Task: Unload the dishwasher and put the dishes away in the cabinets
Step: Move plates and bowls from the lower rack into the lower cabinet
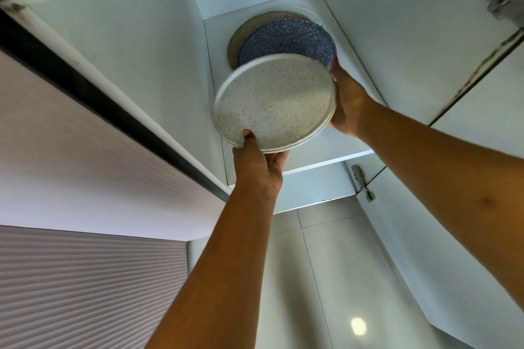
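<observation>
Head camera, close, upward into cabinet (pixel 127 45)

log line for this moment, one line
left hand pinches white speckled plate near rim | right hand steadies right rim | cabinet shelf: blue plate on tan plate | not set down yet

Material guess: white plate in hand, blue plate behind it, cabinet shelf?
The white plate: matte speckled glaze, probably stoneware, possibly melamine. The blue plate: same speckled matte finish, likely the same ware. The cabinet shelf: smooth white laminated board, judging by its flat edge.
</observation>
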`<state>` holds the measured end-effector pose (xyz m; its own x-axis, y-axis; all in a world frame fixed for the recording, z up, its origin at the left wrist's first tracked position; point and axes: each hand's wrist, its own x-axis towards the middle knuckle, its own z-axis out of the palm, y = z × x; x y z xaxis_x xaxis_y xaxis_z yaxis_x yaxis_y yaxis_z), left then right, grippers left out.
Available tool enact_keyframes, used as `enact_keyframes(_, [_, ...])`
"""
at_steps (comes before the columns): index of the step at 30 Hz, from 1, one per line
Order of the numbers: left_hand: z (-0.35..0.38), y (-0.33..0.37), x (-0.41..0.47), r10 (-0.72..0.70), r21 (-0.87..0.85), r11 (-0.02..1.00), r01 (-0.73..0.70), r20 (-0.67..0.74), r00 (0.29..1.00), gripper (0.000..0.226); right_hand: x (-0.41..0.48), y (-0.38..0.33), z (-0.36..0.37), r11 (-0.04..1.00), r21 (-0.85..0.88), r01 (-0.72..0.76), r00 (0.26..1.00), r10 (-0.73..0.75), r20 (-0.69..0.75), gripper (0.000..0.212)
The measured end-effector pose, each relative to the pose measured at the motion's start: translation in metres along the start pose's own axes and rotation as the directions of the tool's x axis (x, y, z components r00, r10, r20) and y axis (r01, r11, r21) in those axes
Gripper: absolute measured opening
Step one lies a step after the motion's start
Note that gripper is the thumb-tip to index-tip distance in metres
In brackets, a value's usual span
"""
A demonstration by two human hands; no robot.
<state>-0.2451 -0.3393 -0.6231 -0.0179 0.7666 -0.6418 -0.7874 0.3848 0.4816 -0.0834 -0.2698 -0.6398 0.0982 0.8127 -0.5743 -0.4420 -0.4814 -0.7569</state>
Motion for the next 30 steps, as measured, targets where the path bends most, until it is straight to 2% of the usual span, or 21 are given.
enact_keyframes(2, [0.003,0.003,0.004,0.018,0.103,0.995,-0.019,0.013,1.000,0.045,-0.010,0.003,0.003,0.996,0.076,0.045,0.999,-0.046,0.019,0.045])
enact_keyframes(5, [0.010,0.010,0.010,0.008,0.420,0.907,0.002,-0.023,1.000,0.046,-0.021,-0.004,0.007,0.955,0.090,0.283,0.959,-0.278,-0.063,0.049])
enact_keyframes(7, [0.017,0.013,0.012,0.009,0.568,0.822,0.036,-0.076,0.997,0.046,-0.028,-0.014,0.011,0.896,0.021,0.443,0.890,-0.437,-0.131,0.043])
enact_keyframes(9, [0.025,0.015,0.013,0.053,0.613,0.790,0.012,-0.088,0.995,0.042,-0.035,-0.023,0.015,0.793,-0.126,0.596,0.773,-0.609,-0.175,0.042])
enact_keyframes(11, [0.031,0.018,0.013,0.112,0.621,0.783,-0.033,-0.089,0.990,0.040,-0.042,-0.028,0.020,0.608,-0.282,0.743,0.614,-0.786,-0.077,0.044])
enact_keyframes(13, [0.034,0.021,0.012,0.144,0.611,0.790,-0.054,-0.098,0.985,0.041,-0.044,-0.028,0.021,0.322,-0.480,0.816,0.436,-0.888,0.144,0.043])
enact_keyframes(14, [0.034,0.022,0.012,0.148,0.607,0.792,-0.058,-0.099,0.984,0.042,-0.044,-0.027,0.021,0.175,-0.576,0.799,0.379,-0.889,0.256,0.043])
enact_keyframes(16, [0.034,0.022,0.011,0.147,0.601,0.797,-0.059,-0.098,0.984,0.043,-0.041,-0.018,0.020,-0.098,-0.724,0.682,0.346,-0.830,0.438,0.050])
enact_keyframes(17, [0.034,0.022,0.010,0.144,0.603,0.796,-0.056,-0.098,0.985,0.044,-0.039,-0.011,0.018,-0.231,-0.756,0.613,0.357,-0.772,0.526,0.057])
enact_keyframes(19, [0.033,0.021,0.007,0.134,0.632,0.773,-0.055,-0.079,0.988,0.045,-0.029,0.006,0.010,-0.487,-0.718,0.497,0.424,-0.586,0.691,0.070])
enact_keyframes(20, [0.032,0.020,0.005,0.128,0.656,0.752,-0.059,-0.058,0.990,0.045,-0.024,0.012,0.005,-0.572,-0.685,0.452,0.484,-0.487,0.727,0.071])
enact_keyframes(21, [0.031,0.020,0.005,0.131,0.693,0.718,-0.070,-0.035,0.991,0.044,-0.019,0.016,0.000,-0.614,-0.665,0.426,0.550,-0.407,0.729,0.070])
enact_keyframes(23, [0.027,0.019,0.007,0.162,0.799,0.590,-0.113,0.020,0.987,0.043,-0.010,0.019,-0.008,-0.617,-0.678,0.399,0.680,-0.298,0.670,0.068])
enact_keyframes(25, [0.021,0.017,0.014,0.191,0.898,0.404,-0.174,0.103,0.976,0.043,0.000,0.019,-0.014,-0.607,-0.703,0.371,0.776,-0.212,0.593,0.074])
enact_keyframes(27, [0.015,0.015,0.022,0.153,0.958,0.145,-0.246,0.224,0.963,0.046,0.006,0.021,-0.016,-0.566,-0.740,0.364,0.831,-0.161,0.532,0.075])
enact_keyframes(29, [0.009,0.015,0.029,0.059,0.940,-0.133,-0.313,0.323,0.945,0.051,0.010,0.025,-0.015,-0.539,-0.763,0.357,0.852,-0.146,0.502,0.067])
enact_keyframes(30, [0.008,0.015,0.031,0.015,0.912,-0.241,-0.331,0.345,0.939,0.053,0.010,0.028,-0.014,-0.537,-0.768,0.348,0.857,-0.150,0.493,0.063])
